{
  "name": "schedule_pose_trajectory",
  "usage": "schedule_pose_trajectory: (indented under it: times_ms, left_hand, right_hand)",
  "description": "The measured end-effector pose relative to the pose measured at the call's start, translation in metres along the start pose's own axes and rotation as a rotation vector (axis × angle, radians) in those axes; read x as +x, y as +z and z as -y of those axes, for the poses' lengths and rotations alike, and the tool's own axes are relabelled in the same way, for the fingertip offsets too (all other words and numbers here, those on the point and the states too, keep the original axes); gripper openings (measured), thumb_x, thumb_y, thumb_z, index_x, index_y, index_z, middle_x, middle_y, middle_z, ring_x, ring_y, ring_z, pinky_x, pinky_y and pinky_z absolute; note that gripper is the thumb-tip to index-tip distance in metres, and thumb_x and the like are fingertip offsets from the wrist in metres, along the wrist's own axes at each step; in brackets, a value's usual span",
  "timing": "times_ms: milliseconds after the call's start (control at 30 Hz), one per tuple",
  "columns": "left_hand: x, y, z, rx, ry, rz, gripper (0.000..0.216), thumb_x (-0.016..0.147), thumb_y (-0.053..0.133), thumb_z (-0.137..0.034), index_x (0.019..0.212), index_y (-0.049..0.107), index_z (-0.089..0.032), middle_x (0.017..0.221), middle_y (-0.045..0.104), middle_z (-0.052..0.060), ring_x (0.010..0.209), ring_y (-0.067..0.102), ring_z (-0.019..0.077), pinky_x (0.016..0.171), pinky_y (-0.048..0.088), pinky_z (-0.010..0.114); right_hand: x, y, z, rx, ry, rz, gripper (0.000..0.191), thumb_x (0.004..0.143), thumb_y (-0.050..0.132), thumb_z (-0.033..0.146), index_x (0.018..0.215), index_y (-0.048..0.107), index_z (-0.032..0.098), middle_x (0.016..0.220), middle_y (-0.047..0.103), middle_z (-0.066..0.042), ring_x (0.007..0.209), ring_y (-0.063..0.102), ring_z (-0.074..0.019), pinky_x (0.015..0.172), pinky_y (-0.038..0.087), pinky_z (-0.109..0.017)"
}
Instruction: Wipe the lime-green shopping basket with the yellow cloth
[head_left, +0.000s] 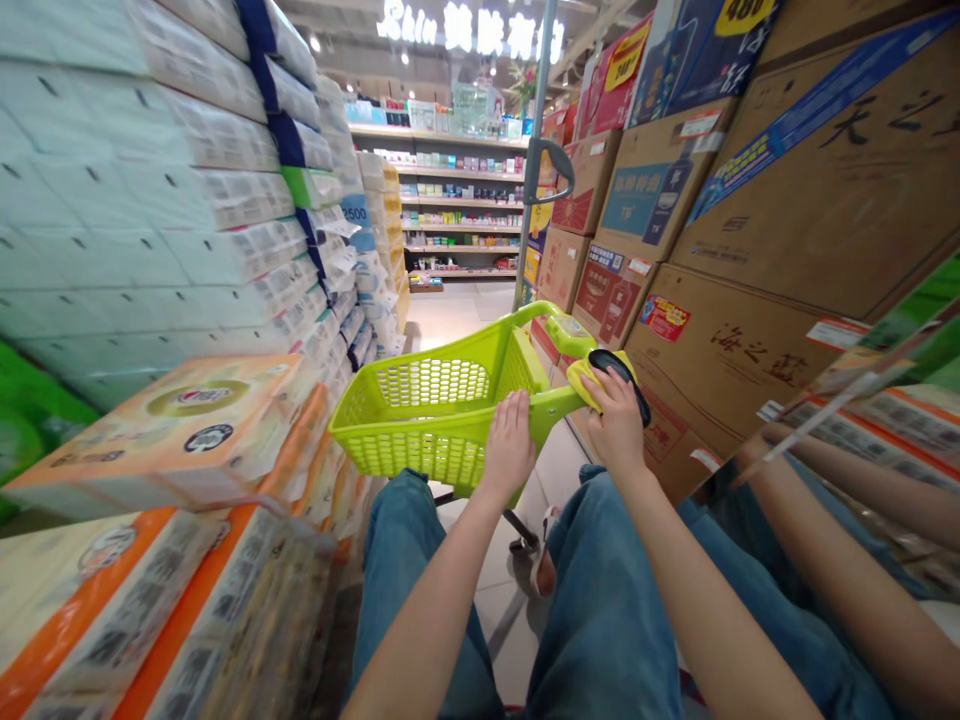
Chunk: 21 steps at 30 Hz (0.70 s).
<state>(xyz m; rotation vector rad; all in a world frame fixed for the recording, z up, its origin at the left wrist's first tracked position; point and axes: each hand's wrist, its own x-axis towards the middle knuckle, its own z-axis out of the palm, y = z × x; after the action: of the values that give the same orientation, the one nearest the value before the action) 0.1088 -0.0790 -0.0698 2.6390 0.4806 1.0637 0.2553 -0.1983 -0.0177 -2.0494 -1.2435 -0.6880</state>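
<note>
A lime-green shopping cart with a perforated basket stands in front of my knees, turned sideways. My left hand rests on the near side of the basket, its fingers bent over the rim; the thumb is mostly hidden. With my right hand I press a yellow cloth against the cart's handle, beside its black grip part. A green moulded part of the handle shows just beyond the cloth. One wheel is visible under the basket, near a foot.
White tissue packs are stacked high on the left, with orange-trimmed paper packs lower and nearer. Cardboard cartons line the right side, beside a mirror-like surface. A grey post rises behind the cart. Stocked shelves stand at the back.
</note>
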Motion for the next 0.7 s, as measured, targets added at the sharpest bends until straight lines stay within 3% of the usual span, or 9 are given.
schedule_pose_trajectory:
  times_ms: [700]
  left_hand:
    - [0.008, 0.007, 0.009, 0.029, -0.011, -0.018, 0.085, 0.074, 0.048, -0.006, 0.153, 0.017, -0.008, 0.155, 0.035, 0.019, 0.149, 0.025, 0.0304, 0.122, 0.025, 0.054]
  right_hand:
    - [0.009, 0.006, 0.008, -0.037, 0.022, 0.018, 0.060, 0.077, 0.044, 0.004, 0.131, 0.061, 0.022, 0.142, 0.056, -0.006, 0.140, 0.038, -0.0253, 0.119, 0.022, -0.054]
